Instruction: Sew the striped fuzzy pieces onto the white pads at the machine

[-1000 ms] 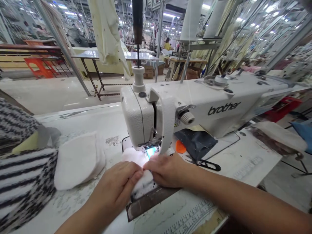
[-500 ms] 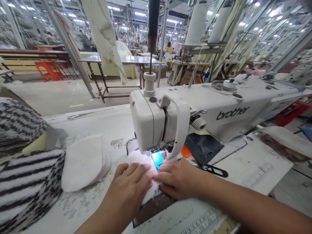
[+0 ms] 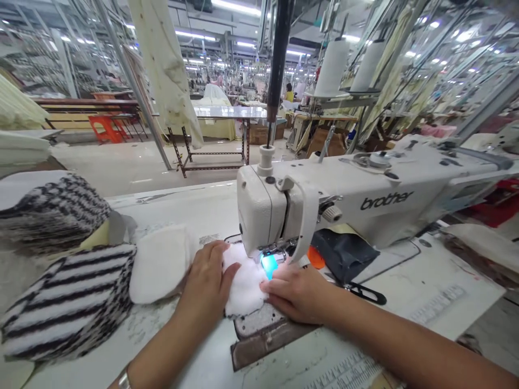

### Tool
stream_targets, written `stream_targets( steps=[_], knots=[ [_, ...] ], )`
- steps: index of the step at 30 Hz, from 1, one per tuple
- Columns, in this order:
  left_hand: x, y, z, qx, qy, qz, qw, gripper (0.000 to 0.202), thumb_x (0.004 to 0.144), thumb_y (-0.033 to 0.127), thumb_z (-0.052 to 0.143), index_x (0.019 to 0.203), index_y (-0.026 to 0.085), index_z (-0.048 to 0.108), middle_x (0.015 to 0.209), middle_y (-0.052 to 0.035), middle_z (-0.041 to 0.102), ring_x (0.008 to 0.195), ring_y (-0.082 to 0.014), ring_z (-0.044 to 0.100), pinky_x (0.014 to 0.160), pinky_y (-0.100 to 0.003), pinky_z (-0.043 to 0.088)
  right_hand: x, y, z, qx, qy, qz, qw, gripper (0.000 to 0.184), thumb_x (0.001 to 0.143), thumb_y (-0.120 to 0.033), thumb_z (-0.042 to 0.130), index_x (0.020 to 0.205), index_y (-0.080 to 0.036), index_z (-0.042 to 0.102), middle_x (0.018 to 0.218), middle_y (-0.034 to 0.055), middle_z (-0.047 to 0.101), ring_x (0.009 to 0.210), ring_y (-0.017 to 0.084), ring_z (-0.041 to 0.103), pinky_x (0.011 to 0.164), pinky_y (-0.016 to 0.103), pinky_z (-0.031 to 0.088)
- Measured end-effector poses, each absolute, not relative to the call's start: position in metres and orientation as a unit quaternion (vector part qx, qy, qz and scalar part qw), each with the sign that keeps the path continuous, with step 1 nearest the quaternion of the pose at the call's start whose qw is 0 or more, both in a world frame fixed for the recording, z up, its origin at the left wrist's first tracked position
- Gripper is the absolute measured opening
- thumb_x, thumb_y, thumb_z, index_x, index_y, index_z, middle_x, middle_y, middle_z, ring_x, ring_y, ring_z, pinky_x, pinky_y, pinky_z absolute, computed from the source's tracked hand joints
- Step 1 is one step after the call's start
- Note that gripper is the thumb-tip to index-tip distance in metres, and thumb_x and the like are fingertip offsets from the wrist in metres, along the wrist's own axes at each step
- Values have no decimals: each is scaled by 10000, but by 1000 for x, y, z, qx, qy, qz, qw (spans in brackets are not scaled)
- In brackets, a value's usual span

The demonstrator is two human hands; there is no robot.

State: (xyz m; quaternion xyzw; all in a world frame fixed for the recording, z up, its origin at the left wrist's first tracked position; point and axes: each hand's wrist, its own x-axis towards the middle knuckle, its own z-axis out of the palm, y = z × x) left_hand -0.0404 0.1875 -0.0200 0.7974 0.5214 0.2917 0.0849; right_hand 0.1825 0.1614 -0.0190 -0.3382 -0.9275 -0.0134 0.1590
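Note:
A white fluffy fabric piece (image 3: 245,286) with a thin dark edge lies under the needle area of a white sewing machine (image 3: 263,208). My left hand (image 3: 207,273) rests flat along its left side, fingers stretched and thumb apart on top. At the right edge, the bent fingers of my right hand (image 3: 298,289) press together on the fabric close to the presser foot (image 3: 279,254); the fingertips are partly hidden. A small bright blue patch (image 3: 268,263) glows under the machine's lamp between the fabric and my right hand.
Left of my hands lie a stack of white pieces (image 3: 160,265) and striped black-and-white fabric stacks (image 3: 73,302). Dark cloth (image 3: 344,256), an orange disc (image 3: 315,257) and black thread snips (image 3: 367,293) sit under the machine arm. Thread cones (image 3: 332,67) stand behind.
My left hand has shifted from the fabric's front, beside my right hand, to its left side, with the thumb spread. More of the white piece shows. The camera view has shifted too.

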Motion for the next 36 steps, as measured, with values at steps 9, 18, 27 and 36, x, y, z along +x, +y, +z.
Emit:
stream_targets(
  steps=[9, 18, 27, 36],
  knots=[
    [-32, 204, -18, 726, 603, 282, 174, 408, 731, 361, 573, 1028, 81, 559, 1314, -234, 435, 1235, -411, 333, 1007, -596, 222, 179, 162, -18, -354, -924, -10, 143, 211, 903, -291, 432, 912, -204, 625, 683, 21, 586, 627, 156, 514, 609, 268, 330],
    [-44, 128, 18, 648, 492, 342, 470, 233, 797, 409, 499, 847, 183, 471, 716, 3, 563, 672, -165, 550, 596, -280, 473, 180, 116, 6, -407, -808, 181, 385, 356, 829, -451, 591, 1089, -207, 571, 967, 92, 588, 866, 215, 535, 692, 315, 445],
    [-39, 60, 33, 499, 404, 360, 677, 344, 759, 461, 635, 924, 170, 555, 757, 0, 576, 671, -120, 490, 605, -218, 398, 151, 65, 2, -368, -619, 471, 509, 510, 763, -184, 639, 1214, -321, 444, 891, 3, 527, 792, 134, 532, 720, 275, 466],
    [-28, 58, 34, 540, 400, 299, 677, 362, 796, 505, 561, 884, 155, 596, 721, 7, 566, 632, -110, 467, 573, -206, 368, 148, 59, 10, -381, -611, 476, 506, 547, 691, -233, 713, 1184, -269, 479, 834, -1, 528, 754, 138, 512, 732, 301, 433]
  ],
)
